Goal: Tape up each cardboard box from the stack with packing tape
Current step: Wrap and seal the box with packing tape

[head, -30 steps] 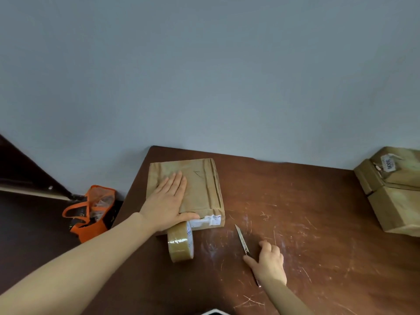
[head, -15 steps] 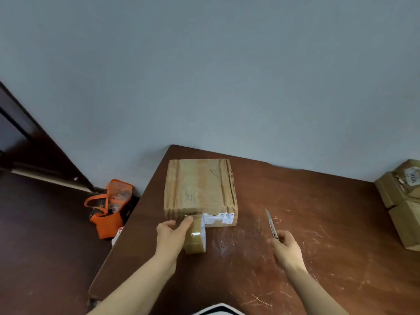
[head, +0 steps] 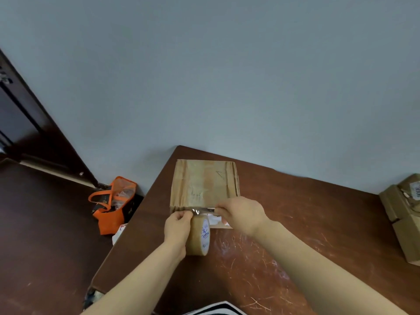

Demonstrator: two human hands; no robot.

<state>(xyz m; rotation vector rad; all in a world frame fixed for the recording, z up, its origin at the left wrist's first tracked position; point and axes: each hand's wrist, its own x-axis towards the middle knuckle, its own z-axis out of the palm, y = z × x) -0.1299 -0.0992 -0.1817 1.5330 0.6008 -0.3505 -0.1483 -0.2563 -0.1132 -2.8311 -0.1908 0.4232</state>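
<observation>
At a scratched brown table (head: 295, 235), my left hand (head: 178, 228) grips the tape roll (head: 200, 237), which stands on edge on the tabletop just in front of the box (head: 204, 183); whether it touches the box's near face I cannot tell. My fingers curl round the left side of the tape roll, with thumb and fingertips pinched together at its top. My right hand (head: 242, 215) is closed on a knife (head: 205, 210). Its handle is hidden in my fist, and the bare blade lies level across the top of the tape roll, its tip reaching my left fingertips. A shiny bit of tape shows under the blade. The box lies flat near the table's far left corner, its brown top ridged along both sides, and a white label (head: 214, 220) on its near face is partly hidden behind my right hand. The stack (head: 404, 212) of other boxes sits well apart at the table's right edge, partly out of frame. On the dark floor (head: 45, 223) to the left, an orange bag (head: 112, 206) stands near the grey wall (head: 204, 76).
</observation>
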